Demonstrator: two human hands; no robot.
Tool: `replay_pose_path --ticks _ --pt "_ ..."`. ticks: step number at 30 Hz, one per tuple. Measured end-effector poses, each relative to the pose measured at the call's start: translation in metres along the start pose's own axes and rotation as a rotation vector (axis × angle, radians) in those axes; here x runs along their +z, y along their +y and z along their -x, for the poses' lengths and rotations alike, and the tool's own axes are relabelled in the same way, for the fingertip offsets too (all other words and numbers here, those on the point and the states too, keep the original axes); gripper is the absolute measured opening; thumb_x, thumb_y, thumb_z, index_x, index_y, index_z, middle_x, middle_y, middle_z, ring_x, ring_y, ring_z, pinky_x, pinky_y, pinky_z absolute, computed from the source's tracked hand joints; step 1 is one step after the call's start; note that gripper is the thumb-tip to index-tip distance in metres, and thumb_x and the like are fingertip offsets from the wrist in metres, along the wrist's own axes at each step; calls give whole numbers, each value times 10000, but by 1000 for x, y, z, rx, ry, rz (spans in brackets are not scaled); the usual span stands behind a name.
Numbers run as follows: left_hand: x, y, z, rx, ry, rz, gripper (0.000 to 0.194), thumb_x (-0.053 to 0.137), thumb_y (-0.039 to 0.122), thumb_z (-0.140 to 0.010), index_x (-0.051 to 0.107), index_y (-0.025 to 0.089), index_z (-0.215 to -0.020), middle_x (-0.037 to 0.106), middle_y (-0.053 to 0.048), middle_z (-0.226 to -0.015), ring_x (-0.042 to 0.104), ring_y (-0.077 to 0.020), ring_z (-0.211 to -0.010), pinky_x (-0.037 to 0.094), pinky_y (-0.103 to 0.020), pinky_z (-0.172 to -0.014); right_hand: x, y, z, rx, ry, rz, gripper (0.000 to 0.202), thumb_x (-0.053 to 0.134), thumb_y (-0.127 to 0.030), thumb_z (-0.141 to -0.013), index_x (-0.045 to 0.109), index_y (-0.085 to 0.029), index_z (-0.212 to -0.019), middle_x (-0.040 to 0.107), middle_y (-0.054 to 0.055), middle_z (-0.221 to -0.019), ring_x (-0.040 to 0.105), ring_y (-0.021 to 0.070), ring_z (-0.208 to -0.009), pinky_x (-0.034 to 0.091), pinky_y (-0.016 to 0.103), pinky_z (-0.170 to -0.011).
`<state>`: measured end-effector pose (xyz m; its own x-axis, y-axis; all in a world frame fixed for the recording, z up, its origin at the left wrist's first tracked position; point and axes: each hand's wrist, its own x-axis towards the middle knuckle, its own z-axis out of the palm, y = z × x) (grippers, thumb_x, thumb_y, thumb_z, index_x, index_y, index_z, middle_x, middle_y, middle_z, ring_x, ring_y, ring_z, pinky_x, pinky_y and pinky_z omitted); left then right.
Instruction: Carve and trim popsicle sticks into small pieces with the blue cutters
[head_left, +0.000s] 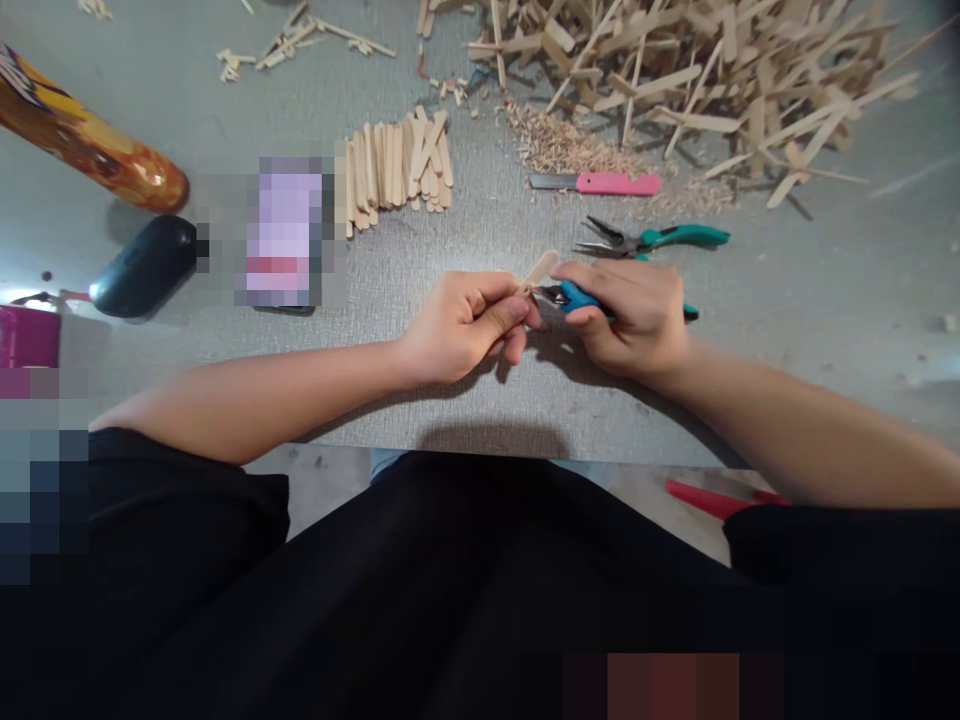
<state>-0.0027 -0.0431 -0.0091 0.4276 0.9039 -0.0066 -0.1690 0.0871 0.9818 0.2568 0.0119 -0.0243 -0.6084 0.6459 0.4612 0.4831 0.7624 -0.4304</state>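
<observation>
Near the middle of the table, my left hand [472, 325] pinches a popsicle stick [543, 268] between thumb and fingers; the rounded end points up and to the right. My right hand [630, 315] is wrapped around blue-handled cutting pliers [576, 298], whose small metal jaws meet the stick beside my left fingertips. Whether the jaws are fully closed cannot be made out. Just beyond my right hand lie green-handled needle-nose pliers [682, 236], their jaws spread. Farther back rests a pink-handled knife [616, 184] with its blade to the left.
A row of popsicle sticks [386, 165] lies beside a blurred phone [283, 235]. A big heap of sticks [675, 70] and wood shavings [574, 145] fill the back right. At left are a dark rounded case [146, 268], an orange tube [97, 135] and a purple object [30, 337].
</observation>
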Motion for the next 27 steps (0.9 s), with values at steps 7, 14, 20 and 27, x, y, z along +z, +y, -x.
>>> replay_pose_path --ticks 7,14,20,27 --pt "-2 2 -4 -100 -155 167 632 867 806 -1010 746 194 -906 712 -32 -596 449 -87 -398 331 -255 -416 -6 -1 -4 -116 -19 -3 755 373 -811 -1220 869 -247 -1289 698 56 -773 608 232 -646 420 418 -652" --pt "-5 1 -3 -164 -204 191 634 848 799 -1020 720 198 -865 647 -26 -579 416 -90 -378 269 -265 -379 -3 4 -6 -169 -11 -17 786 348 -821 -1220 870 -240 -1302 711 56 -768 622 243 -637 442 423 -637" --pt "-2 -1 -2 -222 -195 382 524 860 641 -1064 639 221 -840 584 20 -556 355 -81 -384 320 -248 -413 0 6 -3 -206 87 7 713 384 -771 -1232 864 -244 -1260 737 50 -787 653 236 -657 482 411 -659" --pt "-3 -1 -7 -188 -113 528 450 851 501 -1085 627 205 -830 541 39 -532 324 -70 -385 320 -222 -439 2 3 -3 -239 190 -31 591 460 -721 -1233 842 -272 -1277 708 21 -775 629 216 -629 466 390 -632"
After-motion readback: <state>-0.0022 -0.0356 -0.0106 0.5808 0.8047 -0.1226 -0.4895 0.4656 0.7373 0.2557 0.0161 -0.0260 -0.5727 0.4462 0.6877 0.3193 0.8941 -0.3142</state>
